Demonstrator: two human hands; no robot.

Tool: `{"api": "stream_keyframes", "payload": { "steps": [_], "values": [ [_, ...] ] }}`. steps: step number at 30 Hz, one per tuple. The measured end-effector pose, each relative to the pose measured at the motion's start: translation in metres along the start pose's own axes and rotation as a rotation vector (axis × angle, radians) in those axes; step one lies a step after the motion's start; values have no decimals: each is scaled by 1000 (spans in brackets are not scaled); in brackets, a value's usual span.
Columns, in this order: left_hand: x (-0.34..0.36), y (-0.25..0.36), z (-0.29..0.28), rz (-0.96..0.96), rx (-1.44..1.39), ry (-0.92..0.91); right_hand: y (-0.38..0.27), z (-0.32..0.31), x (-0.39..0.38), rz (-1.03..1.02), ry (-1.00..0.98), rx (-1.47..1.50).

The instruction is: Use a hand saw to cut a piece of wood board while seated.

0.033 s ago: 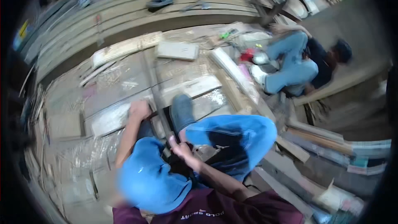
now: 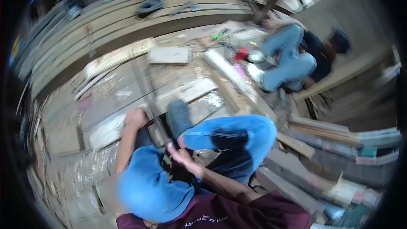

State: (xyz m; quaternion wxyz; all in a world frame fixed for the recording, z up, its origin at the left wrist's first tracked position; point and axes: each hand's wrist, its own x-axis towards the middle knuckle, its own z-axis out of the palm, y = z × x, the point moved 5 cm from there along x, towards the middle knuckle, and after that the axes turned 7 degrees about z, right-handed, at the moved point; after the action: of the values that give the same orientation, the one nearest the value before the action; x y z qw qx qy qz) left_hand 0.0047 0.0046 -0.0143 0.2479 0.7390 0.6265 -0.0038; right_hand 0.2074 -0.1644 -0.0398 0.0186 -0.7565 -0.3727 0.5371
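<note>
My left hand (image 2: 135, 118) is closed over a pale wooden board (image 2: 106, 131) lying low on the floor, its fingers curled at the edge. My right hand (image 2: 182, 157) is wrapped round the near end of a long, narrow, saw-like bar (image 2: 157, 125). The bar slants away from me across the board, and motion blur hides its edge and exact kind. My shoe (image 2: 178, 116) stands beside the bar, at the pale board's farther part (image 2: 188, 93). My knees, in blue trousers, are bent on either side of my right forearm.
A white block (image 2: 169, 55) and a long pale plank (image 2: 118, 57) lie farther off. Stacked beams (image 2: 190, 17) cross the back, with people's feet on them. At the right another person (image 2: 292, 59) sits low. Loose timber (image 2: 326, 135) lies near my right side.
The surroundings have shifted slightly left in the picture. Both hands keep their holds, and the bar remains across the board with little visible movement.
</note>
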Motion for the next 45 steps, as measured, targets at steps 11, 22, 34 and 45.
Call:
{"api": "stream_keyframes", "payload": {
  "steps": [11,22,34,45],
  "values": [
    [-13,-33,-6,-64,45,73,-19,19,-20,-265,-25,101],
    [-4,-30,-6,-36,114,59,-36,31,-37,-582,-40,290],
    [-16,-18,-9,-69,195,-120,-12,40,-25,-330,-61,78],
    [-22,-34,7,-71,73,-97,-9,29,-35,-505,36,76]
  ]
}}
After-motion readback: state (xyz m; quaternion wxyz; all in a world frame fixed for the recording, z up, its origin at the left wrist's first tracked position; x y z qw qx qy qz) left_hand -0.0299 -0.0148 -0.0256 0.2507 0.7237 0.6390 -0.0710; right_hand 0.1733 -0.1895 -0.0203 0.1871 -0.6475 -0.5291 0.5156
